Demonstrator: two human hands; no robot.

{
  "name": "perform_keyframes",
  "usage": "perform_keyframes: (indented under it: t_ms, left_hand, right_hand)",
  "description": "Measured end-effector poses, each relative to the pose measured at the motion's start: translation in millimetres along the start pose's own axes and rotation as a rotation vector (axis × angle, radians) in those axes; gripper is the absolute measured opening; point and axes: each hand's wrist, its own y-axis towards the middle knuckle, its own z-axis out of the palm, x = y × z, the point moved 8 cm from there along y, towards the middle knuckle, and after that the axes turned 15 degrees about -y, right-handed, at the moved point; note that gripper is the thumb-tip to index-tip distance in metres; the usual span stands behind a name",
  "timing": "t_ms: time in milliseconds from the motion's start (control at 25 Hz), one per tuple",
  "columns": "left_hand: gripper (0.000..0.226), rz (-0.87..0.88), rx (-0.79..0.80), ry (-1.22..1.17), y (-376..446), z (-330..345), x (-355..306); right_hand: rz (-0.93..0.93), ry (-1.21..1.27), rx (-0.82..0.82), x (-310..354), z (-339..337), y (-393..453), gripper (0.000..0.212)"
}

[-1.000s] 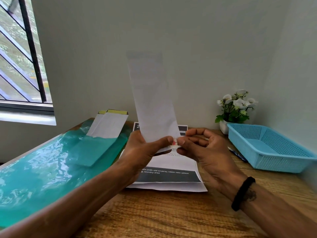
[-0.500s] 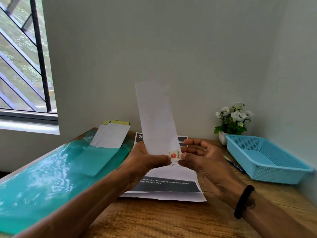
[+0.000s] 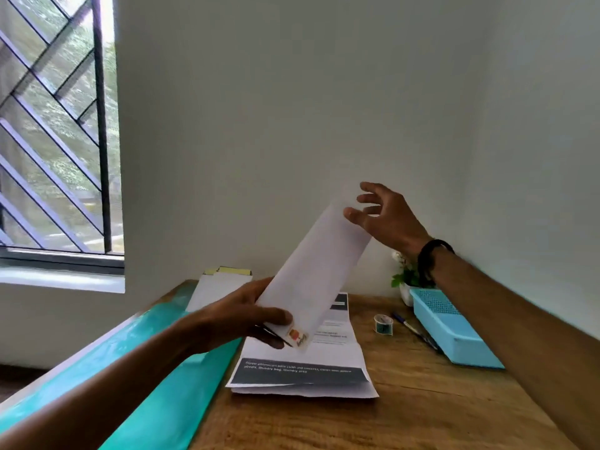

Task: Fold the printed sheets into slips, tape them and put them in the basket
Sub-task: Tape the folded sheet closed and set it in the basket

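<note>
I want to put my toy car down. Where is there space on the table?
Bare wood table in front of the printed sheets, nearest you. Crowded on the right: tape roll, pen, blue basket.

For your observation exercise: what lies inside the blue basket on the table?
The blue basket shows only its perforated floor at the far end. The right forearm covers the rest, so slips there cannot be ruled out.

Slip now tilted right; right hand risen to its top.
</note>
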Motion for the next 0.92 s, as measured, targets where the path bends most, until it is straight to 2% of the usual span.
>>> perform_keyframes:
  t_ms: [120, 200, 400, 480, 640, 760, 920]
  left_hand:
    - [0.047, -0.011, -0.019, 0.055, -24.8, -12.4, 1.0]
    - [0.050, 0.009, -0.081, 0.072, -36.1, -25.5, 1.3]
    - [0.055, 0.088, -0.204, -0.001, -46.5, -56.6, 2.6]
    - [0.057, 0.112, -0.245, -0.045, -46.6, -59.8, 1.6]
    - [0.077, 0.115, -0.396, -0.250, -37.5, -68.3, 4.9]
    - [0.069, 0.128, -0.434, -0.408, -21.3, -60.5, 1.8]
    - [0.067, 0.186, -0.472, -0.579, 4.0, -31.4, -11.7]
  right_hand:
    - [0.000, -0.025, 0.065, 5.5, -9.8, 5.3, 0.031]
    - [0.021, 0.005, 0.156, 5.2, -14.5, -4.3, 0.022]
    - [0.086, 0.057, 0.390, -3.4, -13.0, -38.8, 0.035]
    - [0.095, -0.002, 0.437, -10.4, -12.6, -51.8, 0.040]
    - [0.128, -0.028, 0.507, -25.6, -14.0, -83.3, 0.041]
    - [0.158, 0.028, 0.527, -41.1, -18.3, -106.5, 0.032]
    - [0.243, 0.148, 0.442, -64.3, -40.5, -128.3, 0.028]
